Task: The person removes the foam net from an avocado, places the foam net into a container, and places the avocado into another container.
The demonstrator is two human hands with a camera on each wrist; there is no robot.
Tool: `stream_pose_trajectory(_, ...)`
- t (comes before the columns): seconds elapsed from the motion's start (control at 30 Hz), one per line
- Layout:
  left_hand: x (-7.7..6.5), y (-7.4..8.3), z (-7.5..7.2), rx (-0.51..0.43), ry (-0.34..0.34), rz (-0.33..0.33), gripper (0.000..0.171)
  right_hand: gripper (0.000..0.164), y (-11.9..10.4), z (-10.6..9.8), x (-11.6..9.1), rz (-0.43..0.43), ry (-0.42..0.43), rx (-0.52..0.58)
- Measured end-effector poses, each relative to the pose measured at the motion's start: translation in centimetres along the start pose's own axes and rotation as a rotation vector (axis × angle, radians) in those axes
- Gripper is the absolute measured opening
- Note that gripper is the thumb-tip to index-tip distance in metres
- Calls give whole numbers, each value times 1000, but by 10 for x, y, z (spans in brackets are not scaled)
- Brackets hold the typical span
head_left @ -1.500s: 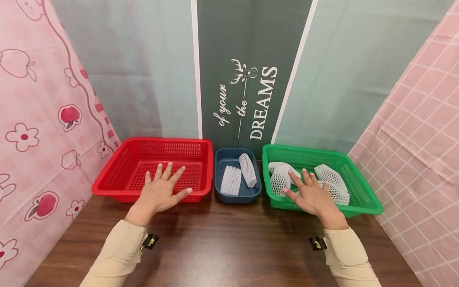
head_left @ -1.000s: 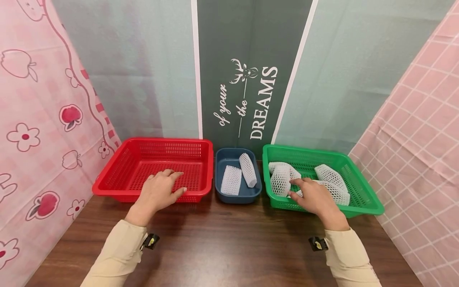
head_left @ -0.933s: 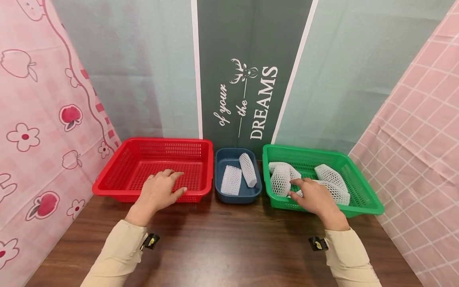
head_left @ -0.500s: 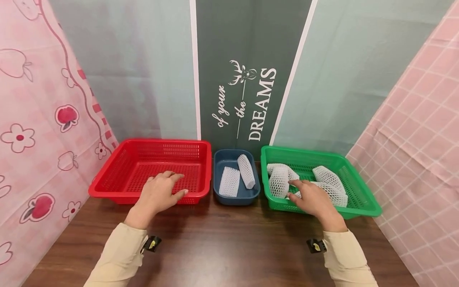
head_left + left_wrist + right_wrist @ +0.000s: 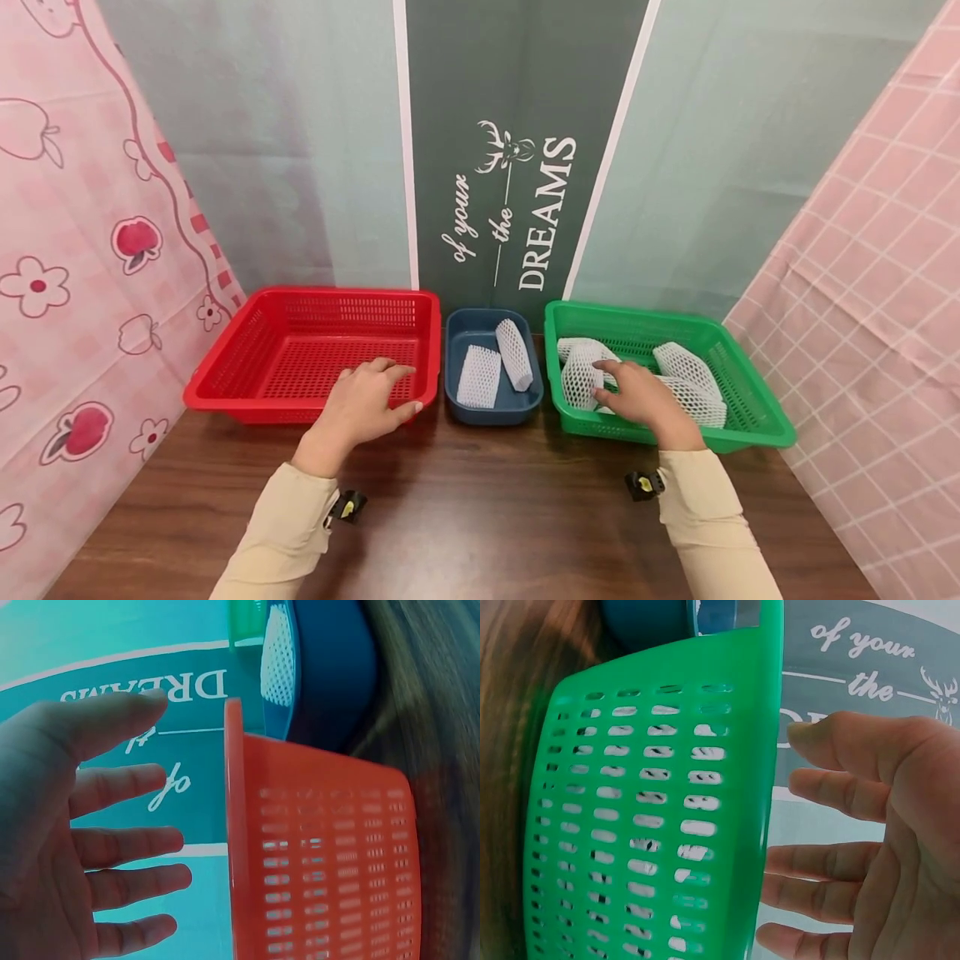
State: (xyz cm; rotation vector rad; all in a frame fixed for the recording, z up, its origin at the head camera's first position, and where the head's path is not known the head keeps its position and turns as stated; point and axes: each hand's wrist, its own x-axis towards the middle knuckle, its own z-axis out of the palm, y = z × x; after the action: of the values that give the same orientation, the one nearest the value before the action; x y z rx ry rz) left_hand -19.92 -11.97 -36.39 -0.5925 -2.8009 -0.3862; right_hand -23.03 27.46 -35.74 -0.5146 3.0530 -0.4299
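Observation:
My left hand (image 5: 362,406) hovers over the front right part of the red basket (image 5: 247,405), its fingers apart and holding nothing. In the left wrist view the fingers (image 5: 127,847) are nearly straight, above the basket's rim. My right hand (image 5: 640,397) is over the front of the green basket (image 5: 757,429), also holding nothing. Several white foam net sleeves lie in that basket, one of them (image 5: 582,379) beside the right fingertips; whether they touch is unclear. Between the baskets, a small blue bin (image 5: 495,417) holds a flat foam net (image 5: 478,377) and a rolled one (image 5: 514,356).
The baskets and bin stand in a row at the back of the brown wooden table (image 5: 480,508). A green cloth (image 5: 495,75) with lettering hangs behind them. Pink cloths border the left (image 5: 82,350) and right (image 5: 862,333) sides. Each wrist carries a small black camera.
Both hands' spread fingers first bent downward. Since half a second ago, the left hand has moved right and the right hand slightly left and up. The baskets and foam nets stay put.

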Motion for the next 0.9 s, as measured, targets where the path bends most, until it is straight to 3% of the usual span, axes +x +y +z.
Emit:
stream_pose_trajectory(0.17, 3, 7, 1, -13, 4, -2, 58, 48, -3, -2, 9, 8, -19, 20)
stream_pose_trajectory(0.6, 10, 27, 13, -12, 21, 108, 51, 52, 1, 9, 29, -17, -77, 66)
stream_pose_trajectory(0.9, 12, 42, 24, -7, 27, 151, 51, 55, 7, 21, 36, 37, -114, 89)
